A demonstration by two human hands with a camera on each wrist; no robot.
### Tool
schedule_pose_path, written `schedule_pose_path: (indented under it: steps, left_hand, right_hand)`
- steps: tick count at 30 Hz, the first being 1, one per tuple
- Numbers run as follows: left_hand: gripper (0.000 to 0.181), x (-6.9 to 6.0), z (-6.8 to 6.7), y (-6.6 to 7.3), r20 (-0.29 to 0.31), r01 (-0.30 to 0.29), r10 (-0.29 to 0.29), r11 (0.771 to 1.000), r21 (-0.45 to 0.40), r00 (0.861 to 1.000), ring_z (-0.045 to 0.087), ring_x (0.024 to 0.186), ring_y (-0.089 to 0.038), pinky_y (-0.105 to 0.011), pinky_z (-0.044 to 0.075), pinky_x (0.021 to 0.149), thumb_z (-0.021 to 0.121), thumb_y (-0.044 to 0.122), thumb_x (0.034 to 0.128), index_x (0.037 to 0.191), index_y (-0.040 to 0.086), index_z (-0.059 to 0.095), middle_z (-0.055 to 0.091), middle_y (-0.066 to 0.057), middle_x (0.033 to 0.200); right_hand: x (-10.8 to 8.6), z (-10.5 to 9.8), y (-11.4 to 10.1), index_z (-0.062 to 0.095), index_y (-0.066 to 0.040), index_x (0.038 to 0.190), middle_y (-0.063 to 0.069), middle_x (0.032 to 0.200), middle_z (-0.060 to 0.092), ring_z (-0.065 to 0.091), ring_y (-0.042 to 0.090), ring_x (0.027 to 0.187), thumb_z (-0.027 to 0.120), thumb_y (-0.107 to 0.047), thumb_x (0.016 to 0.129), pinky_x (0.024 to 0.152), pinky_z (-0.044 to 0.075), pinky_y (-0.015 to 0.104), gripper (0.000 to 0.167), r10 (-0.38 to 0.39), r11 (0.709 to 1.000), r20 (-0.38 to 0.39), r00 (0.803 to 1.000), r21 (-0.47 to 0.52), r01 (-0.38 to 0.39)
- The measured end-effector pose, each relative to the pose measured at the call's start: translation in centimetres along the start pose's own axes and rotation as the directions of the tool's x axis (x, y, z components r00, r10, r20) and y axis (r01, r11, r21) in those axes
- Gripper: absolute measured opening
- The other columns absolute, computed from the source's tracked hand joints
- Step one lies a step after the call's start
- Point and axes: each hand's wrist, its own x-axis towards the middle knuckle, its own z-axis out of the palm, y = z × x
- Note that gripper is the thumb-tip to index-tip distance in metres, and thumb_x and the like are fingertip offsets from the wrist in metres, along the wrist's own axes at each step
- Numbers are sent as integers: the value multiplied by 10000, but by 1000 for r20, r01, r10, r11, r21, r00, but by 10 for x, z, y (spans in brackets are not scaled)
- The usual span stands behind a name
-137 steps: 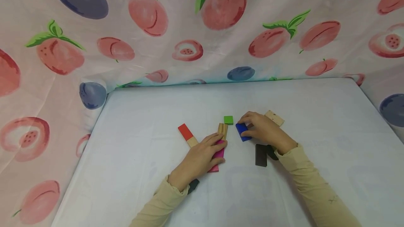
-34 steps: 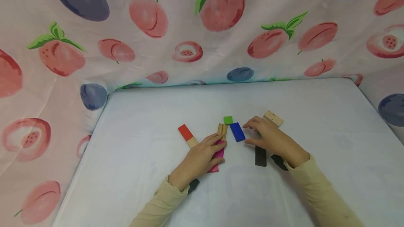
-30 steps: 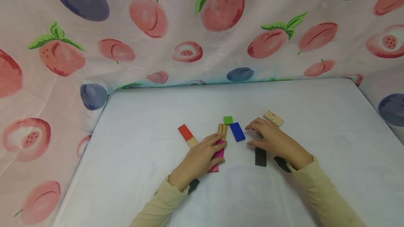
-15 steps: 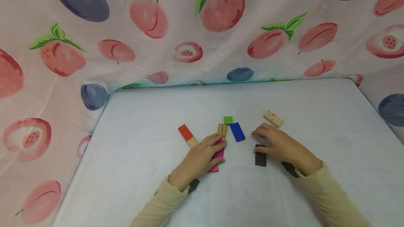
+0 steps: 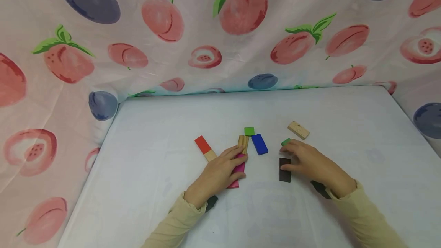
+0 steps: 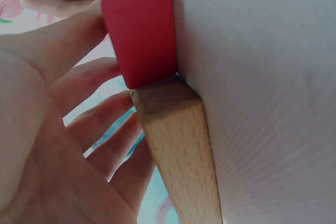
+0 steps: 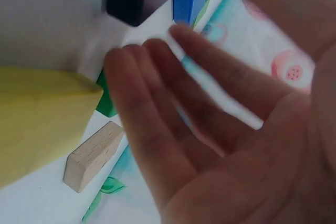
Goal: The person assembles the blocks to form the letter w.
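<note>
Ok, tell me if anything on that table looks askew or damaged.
No damage shows. The blue block lies slanted, and the pale wooden block lies apart at an angle, beyond the right hand; neither seems truly odd, as nothing marks set places.

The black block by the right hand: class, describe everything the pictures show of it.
The black block is a plain rectangular piece with straight edges and flat faces, perhaps painted wood. It lies on the white tabletop, its long sides running toward and away from the person. In the head view, the thumb of the right hand overlaps its upper half; whether they touch is unclear. No other block is seen touching it.
</note>
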Motion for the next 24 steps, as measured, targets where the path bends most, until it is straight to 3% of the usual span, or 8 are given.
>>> schedule_pose_path:
  steps: [7, 24]
  left_hand:
    - [518, 0, 0, 1, 5, 5, -5, 1000, 6, 1000, 351, 1458, -232, -340, 451, 1086, 702, 331, 929, 1387, 116, 593, 433, -83, 1542]
    - [522, 0, 0, 0, 10, 7, -7, 1000, 1, 1000, 342, 1463, -230, -341, 448, 1089, 699, 334, 930, 1393, 120, 588, 426, -80, 1548]
  right_hand:
    - [-3, 2, 1, 678, 24, 1079, 31, 929, 619, 550, 146, 809, 843, -179, 781, 696, 501, 318, 396, 92, 995, 14, 996, 44, -92]
    - [-2, 8, 6, 689, 13, 1029, 31, 905, 656, 594, 134, 789, 817, -120, 798, 683, 509, 309, 295, 81, 988, 25, 996, 129, -83]
